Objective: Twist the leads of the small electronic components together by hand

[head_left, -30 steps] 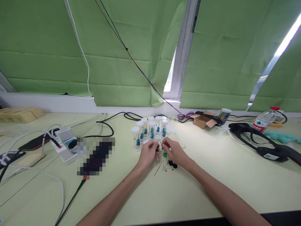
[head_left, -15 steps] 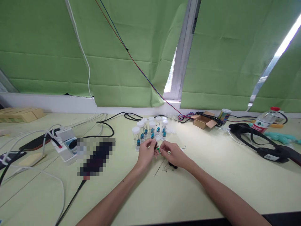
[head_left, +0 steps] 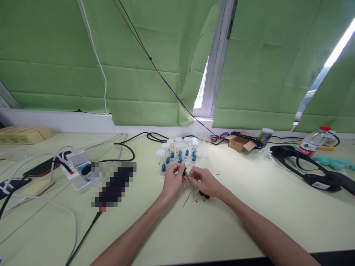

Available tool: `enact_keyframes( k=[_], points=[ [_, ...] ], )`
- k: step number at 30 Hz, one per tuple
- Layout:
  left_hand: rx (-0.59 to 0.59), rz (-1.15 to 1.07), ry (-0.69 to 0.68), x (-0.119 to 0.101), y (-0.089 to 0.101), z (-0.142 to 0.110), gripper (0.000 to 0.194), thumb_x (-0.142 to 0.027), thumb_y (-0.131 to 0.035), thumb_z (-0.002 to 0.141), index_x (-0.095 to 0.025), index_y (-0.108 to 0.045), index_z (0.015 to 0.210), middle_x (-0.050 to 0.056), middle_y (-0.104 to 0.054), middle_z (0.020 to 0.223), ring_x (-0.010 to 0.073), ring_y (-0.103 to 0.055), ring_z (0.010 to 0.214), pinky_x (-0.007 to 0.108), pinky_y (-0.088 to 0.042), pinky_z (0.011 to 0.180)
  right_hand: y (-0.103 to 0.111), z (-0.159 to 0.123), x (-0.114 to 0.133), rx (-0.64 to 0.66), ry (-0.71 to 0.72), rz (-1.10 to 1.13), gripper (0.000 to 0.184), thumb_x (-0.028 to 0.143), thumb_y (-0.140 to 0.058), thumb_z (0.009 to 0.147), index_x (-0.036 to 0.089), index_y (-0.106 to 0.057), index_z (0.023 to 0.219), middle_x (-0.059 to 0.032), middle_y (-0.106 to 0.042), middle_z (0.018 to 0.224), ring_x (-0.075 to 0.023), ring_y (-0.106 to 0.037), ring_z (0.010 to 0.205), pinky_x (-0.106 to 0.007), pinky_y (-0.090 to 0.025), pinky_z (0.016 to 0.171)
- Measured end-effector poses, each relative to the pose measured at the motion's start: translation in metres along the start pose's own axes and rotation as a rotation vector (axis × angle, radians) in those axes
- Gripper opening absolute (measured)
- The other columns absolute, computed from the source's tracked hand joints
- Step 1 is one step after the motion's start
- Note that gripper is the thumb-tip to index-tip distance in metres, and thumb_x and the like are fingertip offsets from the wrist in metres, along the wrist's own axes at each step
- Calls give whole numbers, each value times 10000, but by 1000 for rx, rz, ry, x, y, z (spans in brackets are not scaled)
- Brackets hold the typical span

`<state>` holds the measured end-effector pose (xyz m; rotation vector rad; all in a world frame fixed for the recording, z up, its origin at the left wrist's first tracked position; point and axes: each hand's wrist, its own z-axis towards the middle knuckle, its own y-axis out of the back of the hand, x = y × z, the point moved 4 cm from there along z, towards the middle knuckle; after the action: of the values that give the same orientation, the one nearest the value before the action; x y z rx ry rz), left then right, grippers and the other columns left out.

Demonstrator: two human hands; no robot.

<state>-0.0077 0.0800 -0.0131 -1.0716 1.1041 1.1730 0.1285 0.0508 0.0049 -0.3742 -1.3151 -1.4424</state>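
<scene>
My left hand [head_left: 175, 178] is closed, thumb and fingers pinching a small green and dark piece [head_left: 186, 175] with a thin stem; its exact kind is too small to make out. Against the right side of that piece, my right hand [head_left: 203, 180] has its fingertips pinched, partly hiding it. Just beyond the hands stand several clear tubes with white caps [head_left: 160, 162], each holding a blue item and thin rods. Under the right hand lie thin wires or rods [head_left: 187, 198] and small black round parts [head_left: 204, 195] on the table.
On the left are a white power strip [head_left: 79, 170], cables and a pixelated dark device [head_left: 115, 186]. At the back right stand an opened cardboard box [head_left: 240, 142] and a can [head_left: 265, 137]. A black headset-like frame [head_left: 307, 168] and a red-capped bottle [head_left: 313, 142] are farther right.
The fingers have shifted slightly around the small green piece, and less of its green shows between them. Both hands stay in nearly the same place.
</scene>
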Motion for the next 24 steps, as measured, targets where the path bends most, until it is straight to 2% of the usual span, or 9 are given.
enact_keyframes(
  k=[15,24],
  points=[
    [18,92,-47,-5,-1,-4,313,-469,-567,829,-181,-540,710,-45,-517,540,104,-486,386,232,-380,413,-1,-1,-3,28,-67,28,60,136,-509,783,187,-536,763,25,-551,650,-109,-456,588,-230,-371,556],
    [38,137,-77,-5,-2,-6,318,-493,-544,834,-196,-554,722,-44,-524,493,116,-469,390,242,-386,437,-2,-1,-9,76,-111,138,67,140,-501,792,194,-521,757,35,-536,623,-99,-440,545,-223,-357,520]
  ],
)
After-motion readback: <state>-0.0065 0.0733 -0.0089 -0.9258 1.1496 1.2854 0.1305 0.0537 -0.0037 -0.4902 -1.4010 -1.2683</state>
